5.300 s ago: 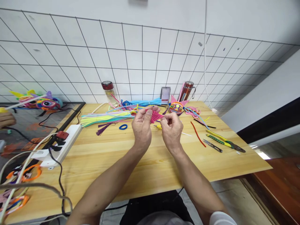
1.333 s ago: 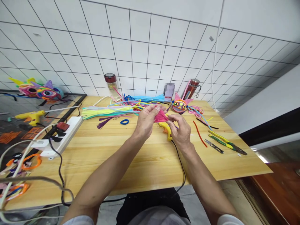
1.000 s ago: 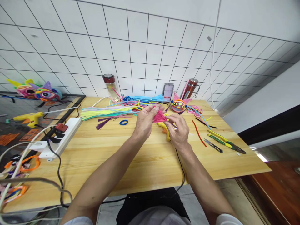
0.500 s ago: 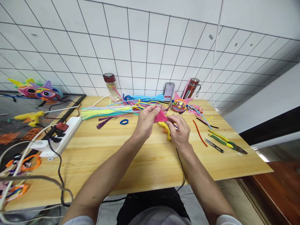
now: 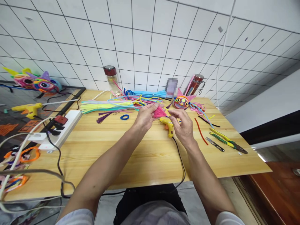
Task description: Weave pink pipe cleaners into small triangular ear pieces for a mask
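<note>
Gripped by left hand [image 5: 145, 117], pink triangle [image 5: 159, 112] juts rightward.

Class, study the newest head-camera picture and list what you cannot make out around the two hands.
All in the head view:
- Pink triangle: its left part is covered by the left hand.
- Right hand: whether it pinches the triangle or only touches it is too small to tell.
- Yellow glue gun: its far end is behind the hands.
- Object by the wall: blurred out.

Bright, even indoor light, soft shadows, sharp centre, and wide-angle bending of the tile lines at the edges.
</note>
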A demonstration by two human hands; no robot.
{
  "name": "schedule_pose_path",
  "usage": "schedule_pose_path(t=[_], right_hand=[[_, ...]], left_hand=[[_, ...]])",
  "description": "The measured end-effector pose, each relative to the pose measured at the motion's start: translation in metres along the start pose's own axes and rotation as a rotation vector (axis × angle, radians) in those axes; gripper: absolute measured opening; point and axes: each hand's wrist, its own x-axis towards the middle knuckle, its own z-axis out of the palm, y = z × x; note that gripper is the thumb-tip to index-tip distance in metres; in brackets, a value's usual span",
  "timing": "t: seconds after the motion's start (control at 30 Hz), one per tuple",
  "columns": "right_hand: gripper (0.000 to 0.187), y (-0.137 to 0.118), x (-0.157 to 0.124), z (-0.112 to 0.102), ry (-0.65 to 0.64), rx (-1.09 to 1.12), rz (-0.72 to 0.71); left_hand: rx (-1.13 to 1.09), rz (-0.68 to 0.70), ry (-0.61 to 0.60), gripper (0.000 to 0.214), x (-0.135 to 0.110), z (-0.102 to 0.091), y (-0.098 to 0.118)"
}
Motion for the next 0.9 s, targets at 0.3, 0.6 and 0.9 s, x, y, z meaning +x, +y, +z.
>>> schedule_pose_path(t=[0.3,0.6,0.9], right_hand=[[0.022,-0.003,0.000,0.012,-0.036,0.127,0.140],[0.016,-0.001,-0.009,0.024,0.034,0.212,0.173],[0.015,0.010,-0.017,0.031,0.141,0.231,0.267]], left_hand=[[-0.030,-0.021,0.007,0.009,0.004,-0.004,-0.003],[-0.055,0.062,0.007,0.004,-0.004,0.005,-0.004],[0.030,0.143,0.006,0.016,-0.007,0.009,-0.009]])
